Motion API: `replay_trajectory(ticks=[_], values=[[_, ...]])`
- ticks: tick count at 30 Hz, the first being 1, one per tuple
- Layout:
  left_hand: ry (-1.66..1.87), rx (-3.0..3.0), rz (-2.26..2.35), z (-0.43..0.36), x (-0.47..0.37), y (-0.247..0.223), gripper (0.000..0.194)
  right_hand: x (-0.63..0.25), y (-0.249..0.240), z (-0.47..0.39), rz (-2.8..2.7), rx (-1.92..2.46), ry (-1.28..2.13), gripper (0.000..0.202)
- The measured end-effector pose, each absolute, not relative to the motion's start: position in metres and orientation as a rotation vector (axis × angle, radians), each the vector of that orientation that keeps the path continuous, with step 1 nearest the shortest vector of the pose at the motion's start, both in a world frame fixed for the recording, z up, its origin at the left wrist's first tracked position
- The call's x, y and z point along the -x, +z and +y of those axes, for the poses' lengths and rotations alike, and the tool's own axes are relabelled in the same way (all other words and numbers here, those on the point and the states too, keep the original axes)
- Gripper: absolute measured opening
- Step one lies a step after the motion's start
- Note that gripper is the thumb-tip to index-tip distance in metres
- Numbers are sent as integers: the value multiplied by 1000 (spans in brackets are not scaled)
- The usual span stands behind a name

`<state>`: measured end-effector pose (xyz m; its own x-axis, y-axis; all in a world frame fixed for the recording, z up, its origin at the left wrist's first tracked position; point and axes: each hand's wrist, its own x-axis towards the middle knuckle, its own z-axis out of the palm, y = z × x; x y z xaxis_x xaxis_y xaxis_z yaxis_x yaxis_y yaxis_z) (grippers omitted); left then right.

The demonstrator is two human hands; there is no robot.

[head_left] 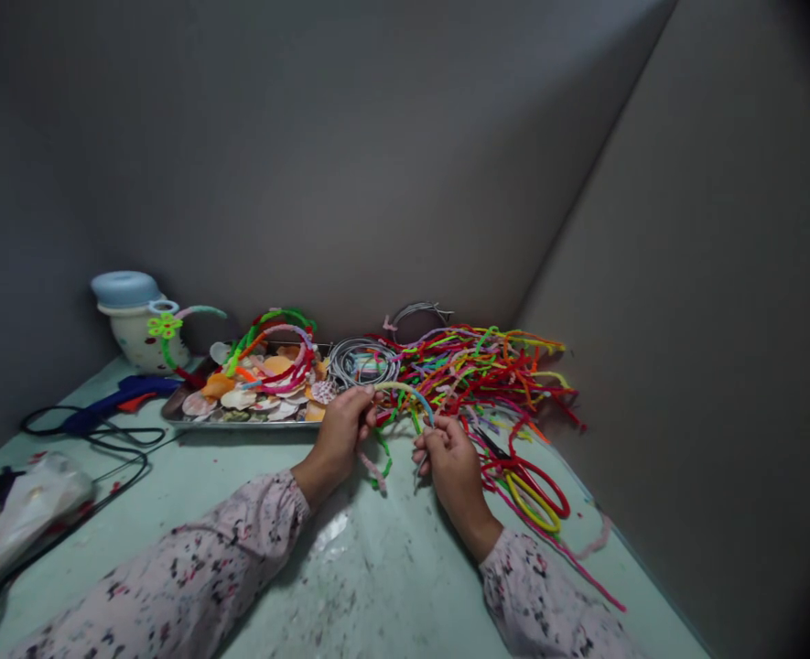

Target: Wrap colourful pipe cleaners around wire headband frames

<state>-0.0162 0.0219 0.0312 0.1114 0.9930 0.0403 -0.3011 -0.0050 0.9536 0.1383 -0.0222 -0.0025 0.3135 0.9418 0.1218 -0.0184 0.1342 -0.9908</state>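
Observation:
Between my two hands, above the near side of the table, is a curved band wrapped in fuzzy pipe cleaner [403, 388], pale yellow turning to blue. My left hand [340, 437] is closed on its left part, and a pink and green fuzzy end [380, 467] hangs below those fingers. At the blue part, my right hand [454, 465] pinches the band, with a thin greyish end showing under the fingers. Just behind the hands lies a heap of loose colourful pipe cleaners [473, 366]. Scissors with red and yellow handles [538, 494] rest right of my right hand.
A metal tray [253, 425] of seashells stands at the back, with finished-looking fuzzy hoops [287, 357] on it. Coiled grey wire [340, 366] sits at its right end. To the left are a white container with blue lid [140, 325], a blue glue gun [113, 403] and its black cable.

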Motion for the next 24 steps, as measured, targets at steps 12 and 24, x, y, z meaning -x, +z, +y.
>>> replay_trajectory(ticks=[12,24], values=[[1169,-1263,991,32,26,43,32,-141,-10,-26,-1236,1320,742,26],[1099,-1252,1023,37,26,43,24,-142,-2,-30,-1379,1414,573,16]])
